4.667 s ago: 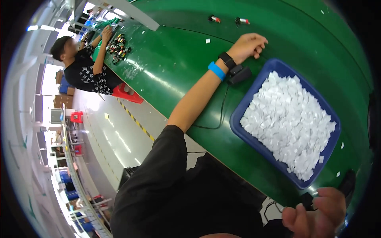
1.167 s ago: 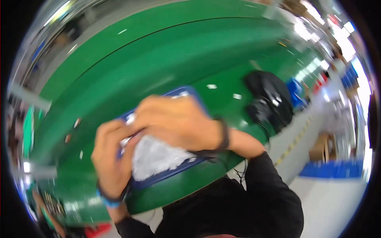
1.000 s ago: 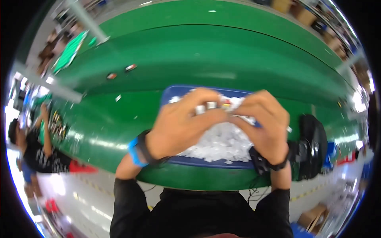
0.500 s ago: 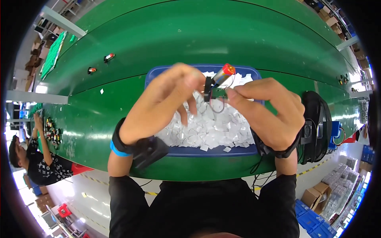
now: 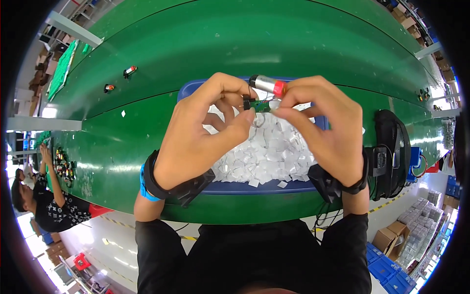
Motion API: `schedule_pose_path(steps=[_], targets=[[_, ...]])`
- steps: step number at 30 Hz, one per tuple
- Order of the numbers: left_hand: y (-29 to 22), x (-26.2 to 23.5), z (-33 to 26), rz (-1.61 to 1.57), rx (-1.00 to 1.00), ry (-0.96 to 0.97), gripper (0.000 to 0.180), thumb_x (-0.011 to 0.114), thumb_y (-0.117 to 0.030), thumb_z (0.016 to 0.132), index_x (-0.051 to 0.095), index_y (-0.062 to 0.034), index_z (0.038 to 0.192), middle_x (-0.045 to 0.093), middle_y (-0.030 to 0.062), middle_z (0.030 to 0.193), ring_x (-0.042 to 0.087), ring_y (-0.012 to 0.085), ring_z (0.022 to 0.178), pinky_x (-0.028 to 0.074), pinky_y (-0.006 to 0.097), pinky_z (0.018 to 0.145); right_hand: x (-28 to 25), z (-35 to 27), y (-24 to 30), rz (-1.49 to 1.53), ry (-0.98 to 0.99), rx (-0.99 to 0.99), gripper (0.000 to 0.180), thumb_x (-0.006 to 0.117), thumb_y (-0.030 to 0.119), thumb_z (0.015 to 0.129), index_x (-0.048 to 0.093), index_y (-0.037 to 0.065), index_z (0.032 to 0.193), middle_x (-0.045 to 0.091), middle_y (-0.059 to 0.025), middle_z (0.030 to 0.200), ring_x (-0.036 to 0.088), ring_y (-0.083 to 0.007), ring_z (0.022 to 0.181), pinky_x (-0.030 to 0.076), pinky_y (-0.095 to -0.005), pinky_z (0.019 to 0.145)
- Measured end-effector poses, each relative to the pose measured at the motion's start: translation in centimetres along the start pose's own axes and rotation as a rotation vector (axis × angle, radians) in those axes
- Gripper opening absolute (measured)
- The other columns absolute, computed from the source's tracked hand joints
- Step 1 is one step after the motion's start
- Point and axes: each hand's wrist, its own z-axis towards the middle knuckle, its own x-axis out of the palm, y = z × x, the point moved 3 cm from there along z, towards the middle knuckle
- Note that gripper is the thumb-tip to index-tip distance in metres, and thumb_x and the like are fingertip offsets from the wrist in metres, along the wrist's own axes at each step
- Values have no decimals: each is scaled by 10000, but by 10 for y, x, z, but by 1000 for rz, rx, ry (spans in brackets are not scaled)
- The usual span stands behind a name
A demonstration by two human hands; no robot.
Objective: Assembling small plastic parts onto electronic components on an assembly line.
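Observation:
Over the blue bin, my left hand (image 5: 203,132) pinches a small green circuit board (image 5: 263,106) by its left end, where a black round part (image 5: 247,103) is fitted. At the board's other end, my right hand (image 5: 328,127) has thumb and forefinger closed together. A silver cylindrical battery (image 5: 267,85), black at one end and red at the other, lies just above the board, its red end by my right fingers. Thin wires hang near the board. Whatever small piece sits between my right fingertips is mostly hidden.
Below my hands, the blue bin (image 5: 259,187) holds many white paper-like squares (image 5: 267,157). Two similar battery assemblies (image 5: 129,72) lie far left on the green table (image 5: 147,112). A black bag (image 5: 391,152) stands at right. Further left, another person (image 5: 41,196) works beside more assemblies (image 5: 63,164).
The battery has swung from upright-leaning to nearly level, its red end now toward my right hand. My left hand has turned, with its thumb now at the board. Both hands stay over the bin.

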Motion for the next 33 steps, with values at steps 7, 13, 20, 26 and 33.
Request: schedule_pose_path(steps=[7,13,20,26,33], targets=[[0,-2,-2,-118,-114,-21,252,639,-38,861,574,-33,1104,580,23,888,576,95,713,473,244,570,-12,6,-10,-27,-60,149,172,707,29,849,667,11,1016,666,-68,942,649,-115,803,529,-222,634],[0,7,-4,37,21,16,251,635,-50,870,564,-27,1109,595,67,886,592,117,673,472,258,550,-3,2,2,-27,48,64,287,716,58,852,648,26,1129,667,-66,938,647,-103,809,528,-224,663],[1,13,-3,179,67,-29,211,609,-62,889,547,-36,1089,601,79,841,590,142,620,465,265,541,2,3,1,194,77,302,272,728,31,821,673,14,1087,662,-65,939,636,-103,851,532,-233,674],[4,12,-6,137,-26,-14,152,536,-24,905,507,-39,1053,588,77,760,561,142,595,462,264,555,1,4,-2,213,143,160,236,744,7,795,687,-2,1024,657,-72,933,639,-126,832,540,-247,702],[8,12,-3,-195,-82,94,121,499,-39,935,491,-45,1056,559,58,862,529,108,711,462,258,587,-5,5,-4,78,185,-1,276,767,-23,758,685,1,1021,654,-79,953,648,-155,841,543,-270,747]])
